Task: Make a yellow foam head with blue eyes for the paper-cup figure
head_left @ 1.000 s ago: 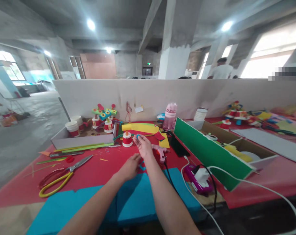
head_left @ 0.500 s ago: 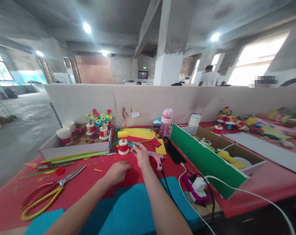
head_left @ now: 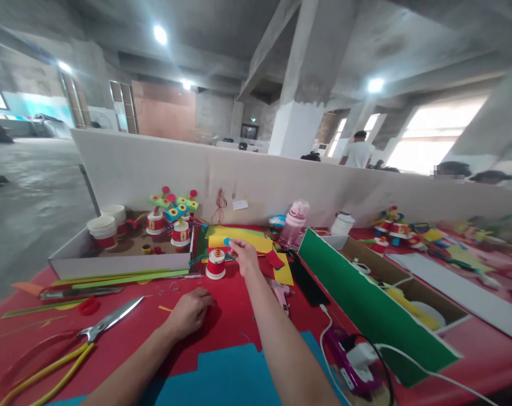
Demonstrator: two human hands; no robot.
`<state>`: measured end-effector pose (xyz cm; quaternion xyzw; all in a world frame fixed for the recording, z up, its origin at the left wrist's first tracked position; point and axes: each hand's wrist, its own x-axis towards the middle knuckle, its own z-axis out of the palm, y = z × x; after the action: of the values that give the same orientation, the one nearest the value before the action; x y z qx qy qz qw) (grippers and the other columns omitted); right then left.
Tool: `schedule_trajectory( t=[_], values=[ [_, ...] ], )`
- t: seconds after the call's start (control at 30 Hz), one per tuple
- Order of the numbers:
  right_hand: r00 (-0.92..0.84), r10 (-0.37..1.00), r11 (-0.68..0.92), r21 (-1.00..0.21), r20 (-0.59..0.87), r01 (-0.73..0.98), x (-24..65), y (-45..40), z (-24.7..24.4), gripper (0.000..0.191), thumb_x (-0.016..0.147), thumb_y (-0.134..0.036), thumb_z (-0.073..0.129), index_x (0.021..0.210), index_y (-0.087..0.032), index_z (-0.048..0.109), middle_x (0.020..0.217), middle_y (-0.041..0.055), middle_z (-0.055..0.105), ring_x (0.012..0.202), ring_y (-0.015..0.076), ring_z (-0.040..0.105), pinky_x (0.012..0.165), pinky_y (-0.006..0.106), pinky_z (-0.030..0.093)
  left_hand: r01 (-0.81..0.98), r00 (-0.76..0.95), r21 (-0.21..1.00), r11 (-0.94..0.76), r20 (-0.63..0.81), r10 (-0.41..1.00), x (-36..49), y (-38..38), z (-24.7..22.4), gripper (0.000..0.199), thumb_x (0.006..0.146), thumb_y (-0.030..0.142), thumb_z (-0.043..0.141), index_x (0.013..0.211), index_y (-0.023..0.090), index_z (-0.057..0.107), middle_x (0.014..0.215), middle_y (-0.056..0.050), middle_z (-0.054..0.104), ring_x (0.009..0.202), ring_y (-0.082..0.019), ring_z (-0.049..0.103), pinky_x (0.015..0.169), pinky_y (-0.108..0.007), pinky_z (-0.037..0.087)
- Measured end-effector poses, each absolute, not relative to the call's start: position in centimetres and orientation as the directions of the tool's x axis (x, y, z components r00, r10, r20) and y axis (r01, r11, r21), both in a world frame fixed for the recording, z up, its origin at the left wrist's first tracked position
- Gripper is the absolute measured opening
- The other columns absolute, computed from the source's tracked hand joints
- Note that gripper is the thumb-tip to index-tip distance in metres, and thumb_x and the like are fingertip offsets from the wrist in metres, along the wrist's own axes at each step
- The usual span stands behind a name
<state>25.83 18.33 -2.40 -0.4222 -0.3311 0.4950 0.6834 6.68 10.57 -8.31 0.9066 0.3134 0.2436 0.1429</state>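
My right hand (head_left: 244, 256) pinches a small blue paper disc (head_left: 227, 241) between thumb and fingertips. Just below and left of it stands an upside-down red-and-white paper cup (head_left: 216, 265). A coiled orange-and-yellow paper spring sits on the cup's top, and a green folded paper spring (head_left: 198, 259) sticks out to its left. My left hand (head_left: 192, 311) rests on the red tabletop, fingers curled in, with nothing visible in them. Large scissors (head_left: 89, 336) with red and yellow handles lie to its left. A pink glue gun (head_left: 280, 294) lies partly behind my right forearm.
A shallow box (head_left: 120, 266) at left holds finished cup figures and stacked cups. Yellow paper (head_left: 239, 242) lies behind the cup. At right are a black phone (head_left: 309, 276), a green-sided box (head_left: 374, 307), a purple power strip (head_left: 352, 361) with cables, and a pink bottle (head_left: 296, 223).
My right hand has lifted the blue disc up and away from the cup's side. My left hand has drawn back to the left. The head view has tilted and shifted slightly.
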Motion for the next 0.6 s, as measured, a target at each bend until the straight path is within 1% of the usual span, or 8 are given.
schedule_trajectory(
  t=[0.13, 0.4, 0.6],
  values=[
    [0.265, 0.964, 0.124, -0.903, 0.011, -0.411, 25.4, 18.5, -2.9, 0.031, 0.047, -0.031, 0.078, 0.07, -0.014, 0.066, 0.051, -0.006, 0.056, 0.048, 0.0066, 0.049, 0.056, 0.023, 0.046, 0.499, 0.684, 0.41, -0.764, 0.354, 0.637, 6.6, 10.5, -8.4, 0.037, 0.076, 0.002, 0.036, 0.09, 0.02, 0.066, 0.088, -0.006, 0.063, 0.082, -0.017, 0.058, 0.071, -0.025, 0.044],
    [0.298, 0.955, 0.134, -0.901, 0.006, -0.412, 24.8, 18.5, -3.4, 0.032, 0.049, -0.031, 0.077, 0.075, -0.015, 0.066, 0.051, -0.0064, 0.055, 0.049, 0.0069, 0.048, 0.055, 0.022, 0.045, 0.502, 0.686, 0.407, -0.763, 0.35, 0.638, 6.7, 10.4, -8.2, 0.036, 0.076, 0.002, 0.037, 0.089, 0.019, 0.066, 0.087, -0.006, 0.062, 0.083, -0.017, 0.058, 0.071, -0.025, 0.043],
    [0.319, 0.948, 0.131, -0.908, -0.003, -0.398, 24.8, 18.1, -2.5, 0.032, 0.049, -0.031, 0.077, 0.075, -0.015, 0.067, 0.052, -0.0058, 0.055, 0.049, 0.0071, 0.047, 0.052, 0.021, 0.042, 0.483, 0.696, 0.385, -0.787, 0.376, 0.611, 6.6, 10.4, -8.4, 0.036, 0.073, 0.001, 0.039, 0.088, 0.02, 0.066, 0.086, -0.005, 0.062, 0.082, -0.016, 0.058, 0.071, -0.024, 0.044]
  ],
)
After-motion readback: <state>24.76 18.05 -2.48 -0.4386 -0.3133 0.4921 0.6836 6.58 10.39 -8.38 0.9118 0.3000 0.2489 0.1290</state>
